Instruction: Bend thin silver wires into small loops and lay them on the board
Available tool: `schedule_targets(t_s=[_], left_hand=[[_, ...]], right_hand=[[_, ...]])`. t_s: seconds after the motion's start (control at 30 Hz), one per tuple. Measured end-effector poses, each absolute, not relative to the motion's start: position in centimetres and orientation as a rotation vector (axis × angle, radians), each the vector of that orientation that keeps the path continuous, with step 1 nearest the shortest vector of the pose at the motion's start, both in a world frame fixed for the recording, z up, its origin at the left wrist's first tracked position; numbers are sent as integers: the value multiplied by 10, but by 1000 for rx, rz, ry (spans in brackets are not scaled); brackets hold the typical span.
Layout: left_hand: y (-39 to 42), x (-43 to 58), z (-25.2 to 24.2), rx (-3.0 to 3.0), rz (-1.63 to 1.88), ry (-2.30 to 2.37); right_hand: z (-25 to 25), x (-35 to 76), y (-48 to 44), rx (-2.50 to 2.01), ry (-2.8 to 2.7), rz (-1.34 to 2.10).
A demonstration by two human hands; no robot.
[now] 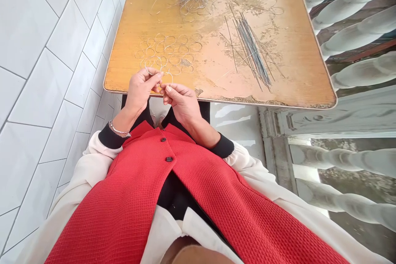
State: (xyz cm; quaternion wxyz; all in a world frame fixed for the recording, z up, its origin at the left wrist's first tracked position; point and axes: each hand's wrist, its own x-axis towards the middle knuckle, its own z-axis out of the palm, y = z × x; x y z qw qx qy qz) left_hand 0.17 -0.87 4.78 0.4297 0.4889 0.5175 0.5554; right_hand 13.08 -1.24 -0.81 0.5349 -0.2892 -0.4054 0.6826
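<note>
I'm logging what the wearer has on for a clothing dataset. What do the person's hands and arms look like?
The left hand and right hand are bare, without gloves. Each arm has a loose cream sleeve ending in a snug black cuff. A thin silver bracelet circles the left wrist.

Table (293, 70) orange-brown, worn pale patches. On it wire rings (168, 49) silver, straight rods (252, 49) blue-grey. At its near edge wire loop (168, 76) silver. Nearside of table vest (139, 198) red waffle-knit, buttons (168, 159) black, sleeves (93, 161) cream, cuffs (222, 146) black. Left of table tiles (37, 70) white, grey grout.
</note>
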Motion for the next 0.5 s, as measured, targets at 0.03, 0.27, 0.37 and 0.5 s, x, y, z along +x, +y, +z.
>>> schedule_targets(t_s=[0.03, 0.27, 0.37, 0.5], left_hand=[[-9, 2, 48, 1222, 1389, 1289], [-11, -2, 47, 1213, 1359, 1265], [-10, -4, 46, 1239, 1312, 1247], [-10, -4, 47, 1292, 1281, 1214]], right_hand=[[-9, 129, -12, -672, -975, 1618], [-15, 136, -1, -532, -1180, 1518], [-15, 140, 3, -525, -1212, 1610], [-13, 142, 1, -567, -1123, 1607]])
